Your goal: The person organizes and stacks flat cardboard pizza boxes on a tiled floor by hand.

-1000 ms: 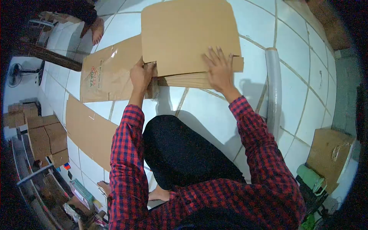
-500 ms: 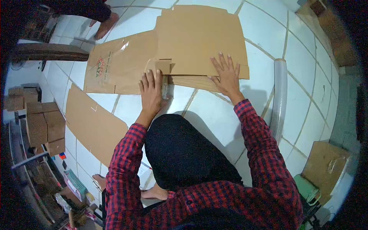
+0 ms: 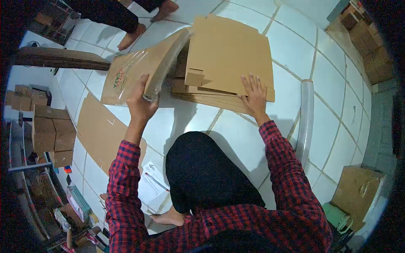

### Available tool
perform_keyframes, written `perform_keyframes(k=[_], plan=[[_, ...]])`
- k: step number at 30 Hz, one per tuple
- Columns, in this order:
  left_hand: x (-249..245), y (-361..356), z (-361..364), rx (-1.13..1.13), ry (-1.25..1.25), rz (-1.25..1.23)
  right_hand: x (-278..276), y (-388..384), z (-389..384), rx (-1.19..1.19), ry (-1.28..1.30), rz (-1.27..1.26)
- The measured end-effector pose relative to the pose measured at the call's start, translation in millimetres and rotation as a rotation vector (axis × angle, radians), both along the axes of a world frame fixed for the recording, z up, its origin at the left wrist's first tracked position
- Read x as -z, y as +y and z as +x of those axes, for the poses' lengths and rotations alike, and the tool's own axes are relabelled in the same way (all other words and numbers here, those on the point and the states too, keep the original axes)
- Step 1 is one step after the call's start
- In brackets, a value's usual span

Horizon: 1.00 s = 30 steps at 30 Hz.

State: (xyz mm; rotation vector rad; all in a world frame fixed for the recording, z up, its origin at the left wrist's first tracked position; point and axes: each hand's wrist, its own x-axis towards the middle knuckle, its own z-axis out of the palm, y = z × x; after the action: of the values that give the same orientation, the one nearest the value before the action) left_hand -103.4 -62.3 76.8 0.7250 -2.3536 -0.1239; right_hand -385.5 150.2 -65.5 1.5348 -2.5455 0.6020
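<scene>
Person seated on white tiled floor (image 3: 295, 46), red-and-black checked sleeves, seen from above.

Left hand (image 3: 141, 103): clenched on the near corner of a wrapped bundle of pizza boxes (image 3: 135, 69), fingers curled round its edge. The bundle sits left of centre and is tilted. Its right edge is raised and lies close against the left side of the stack, while its far left part is low towards the floor. Clear film shines over it, with a red and green "PIZZA" print on the left face.

Right hand (image 3: 254, 95): released, fingers spread and flat, pressing on the near right corner of the stack of flat box blanks (image 3: 228, 50). The stack lies on the floor straight ahead, top sheet plain brown, and a small cut tab shows at its left edge.

Around:
- Roll of clear film (image 3: 306, 120) lies on the floor right of the stack, near the right forearm, not touching the stack.
- Loose cardboard sheet (image 3: 99, 130) flat on the floor, near left.
- Paper with a pen (image 3: 152, 182) beside the person's left knee.
- Brown cartons (image 3: 52, 135) stacked at far left.
- Cardboard box (image 3: 358, 189) near right.
- Another person's bare foot (image 3: 134, 36) at the far side, beyond the bundle.
</scene>
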Motion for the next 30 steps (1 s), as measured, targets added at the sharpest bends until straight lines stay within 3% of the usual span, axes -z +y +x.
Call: perform_keyframes(k=[7,16,25,30], plan=[[-4.3,-3.3,3.3,-0.046,0.027,0.048,-5.1,-3.6,3.5,-0.002,0.084,0.134],[45.8,5.0,-8.1,0.060,-0.007,0.000,-7.8,-12.6,12.7,-0.003,0.134,0.211],[65.3,10.5,-22.5,0.070,-0.062,-0.054,-6.0,-13.9,13.6,-0.016,0.125,0.238],[95.5,20.5,-36.1,0.098,-0.215,-0.076,-5.9,-14.5,14.5,-0.021,0.156,0.191]])
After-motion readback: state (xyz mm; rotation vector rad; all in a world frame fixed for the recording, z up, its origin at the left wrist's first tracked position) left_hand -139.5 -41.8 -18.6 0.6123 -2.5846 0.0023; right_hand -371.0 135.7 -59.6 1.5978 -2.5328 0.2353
